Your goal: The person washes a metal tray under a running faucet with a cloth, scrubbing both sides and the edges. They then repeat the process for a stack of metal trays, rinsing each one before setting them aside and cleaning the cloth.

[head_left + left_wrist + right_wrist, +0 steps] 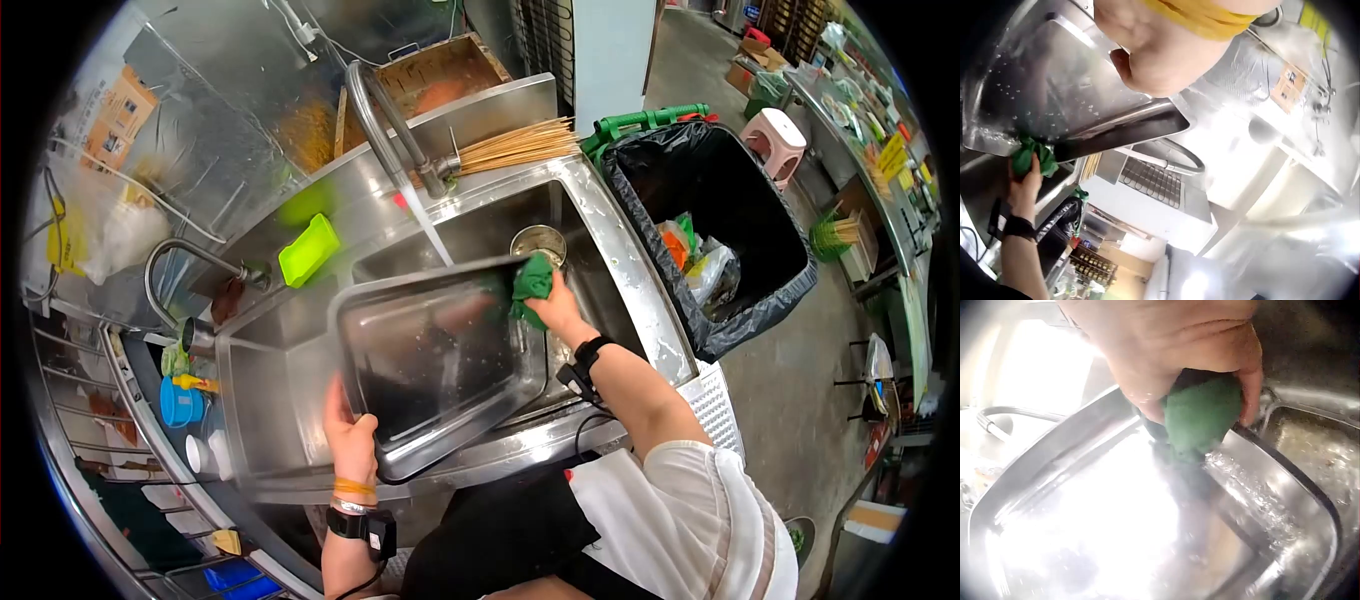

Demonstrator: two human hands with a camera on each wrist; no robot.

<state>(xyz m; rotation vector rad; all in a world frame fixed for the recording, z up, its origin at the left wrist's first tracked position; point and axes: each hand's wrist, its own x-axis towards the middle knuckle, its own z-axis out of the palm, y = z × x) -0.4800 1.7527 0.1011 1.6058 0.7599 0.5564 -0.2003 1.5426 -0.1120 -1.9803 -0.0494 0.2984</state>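
Note:
A rectangular stainless-steel pan [425,350] is held tilted over the double sink, water drops on its inner face. My left hand [352,440] grips the pan's near left side, its thumb at the rim and the other fingers mostly hidden. At the far right corner, my right hand [557,308] holds a bunched green cloth [528,288] against the rim. The right wrist view shows fingers and thumb curled round the green cloth [1204,415], with wet, bubbly water on the pan wall below. Behind the pan, water runs from the faucet [375,120] into the right basin.
A round metal strainer [538,243] sits in the right basin [600,300]. Wooden skewers [520,145] lie on the back ledge, and a bright green tray [309,250] stands left of the faucet. To the right is a black-lined bin [650,150] holding rubbish.

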